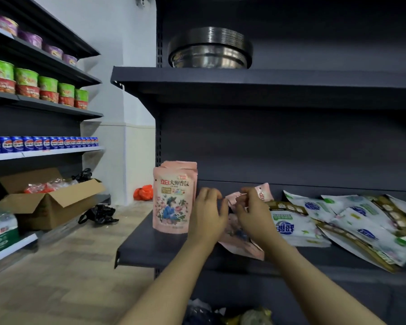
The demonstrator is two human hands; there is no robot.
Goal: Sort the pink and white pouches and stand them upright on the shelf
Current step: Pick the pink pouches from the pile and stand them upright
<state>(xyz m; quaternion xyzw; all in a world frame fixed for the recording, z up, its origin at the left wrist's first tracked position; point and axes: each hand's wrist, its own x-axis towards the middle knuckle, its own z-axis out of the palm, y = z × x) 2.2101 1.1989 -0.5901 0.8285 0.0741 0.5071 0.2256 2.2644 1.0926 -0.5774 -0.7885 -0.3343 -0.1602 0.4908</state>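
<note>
Shop, stocked shelves (45, 150), drink cans (40, 143)

We count two hands (230, 212) at the shelf (150, 249). Upright pink pouches (172, 198): at least three in a tight row (those behind the front one show only their tops, so the exact number escapes us). One more pink pouch (239, 245) lies between the hands, and a further pink one (264, 192) peeks out behind the right hand. White pouches (338, 221) lie in an overlapping heap, roughly seven. On the left shelving we count five green cups (47, 83), five red cups (48, 96) beneath them, four purple cups (31, 39), and one cardboard box (49, 207).
</note>
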